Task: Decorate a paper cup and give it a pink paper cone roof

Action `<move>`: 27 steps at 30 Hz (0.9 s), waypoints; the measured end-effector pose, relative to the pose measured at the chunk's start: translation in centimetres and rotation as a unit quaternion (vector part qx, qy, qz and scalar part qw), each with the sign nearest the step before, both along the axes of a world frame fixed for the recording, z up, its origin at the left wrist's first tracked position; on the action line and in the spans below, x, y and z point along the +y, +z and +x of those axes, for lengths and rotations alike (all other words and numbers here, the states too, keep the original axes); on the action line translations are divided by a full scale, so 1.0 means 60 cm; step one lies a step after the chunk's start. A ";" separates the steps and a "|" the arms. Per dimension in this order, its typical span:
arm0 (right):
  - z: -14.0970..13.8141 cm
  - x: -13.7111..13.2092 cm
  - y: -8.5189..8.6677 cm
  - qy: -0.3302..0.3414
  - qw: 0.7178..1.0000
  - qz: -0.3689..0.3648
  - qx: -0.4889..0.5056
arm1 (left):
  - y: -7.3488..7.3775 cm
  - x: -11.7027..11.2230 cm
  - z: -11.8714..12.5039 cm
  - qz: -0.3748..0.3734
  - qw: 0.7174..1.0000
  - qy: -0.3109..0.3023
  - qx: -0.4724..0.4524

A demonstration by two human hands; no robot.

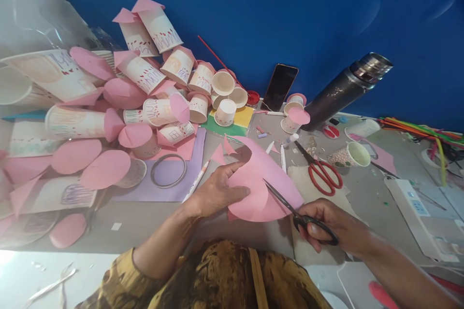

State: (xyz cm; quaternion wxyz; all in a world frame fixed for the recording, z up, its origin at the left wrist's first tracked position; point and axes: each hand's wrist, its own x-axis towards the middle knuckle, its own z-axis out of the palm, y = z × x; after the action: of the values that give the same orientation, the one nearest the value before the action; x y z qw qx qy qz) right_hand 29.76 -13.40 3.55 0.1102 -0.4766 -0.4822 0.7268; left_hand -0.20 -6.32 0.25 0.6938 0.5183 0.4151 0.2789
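My left hand [221,188] pinches a sheet of pink paper [281,203] between thumb and fingers, holding it up over the near edge of the table. The sheet has a curved cut edge and its upper part curls over. In my right hand [322,224] is a pair of black-handled scissors [286,201], my fingers through the loops. Their blades lie against the pink paper, pointing up and left, partway into it. Small pink scraps [218,154] lie just beyond my left hand, near an orange-tipped marker [197,181].
Many decorated paper cups [159,26] with pink paper tops crowd the left. A tape ring [168,171] rests on purple paper [145,194]. Beyond the pink sheet stand a phone [281,87] and a dark flask [340,94]. Red-handled scissors [325,177] and a flowered cup [350,155] lie to the right.
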 end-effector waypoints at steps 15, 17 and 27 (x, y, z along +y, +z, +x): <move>-0.008 0.005 -0.010 -0.006 1.000 0.001 -0.001 | -0.017 -0.004 -0.001 -0.042 0.998 -0.028 -0.031; -0.009 0.005 -0.010 -0.011 1.000 0.003 -0.009 | -0.018 -0.004 -0.002 -0.041 0.998 -0.028 -0.023; -0.005 0.000 -0.019 -0.016 1.000 0.004 -0.017 | -0.005 -0.001 0.000 -0.040 0.998 -0.025 -0.049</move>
State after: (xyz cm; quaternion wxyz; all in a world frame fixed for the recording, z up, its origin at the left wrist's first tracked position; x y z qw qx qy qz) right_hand 29.44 -13.37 2.38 0.1152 -0.4960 -0.4798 0.7145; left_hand -0.19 -6.40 -0.04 0.7401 0.4866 0.3782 0.2693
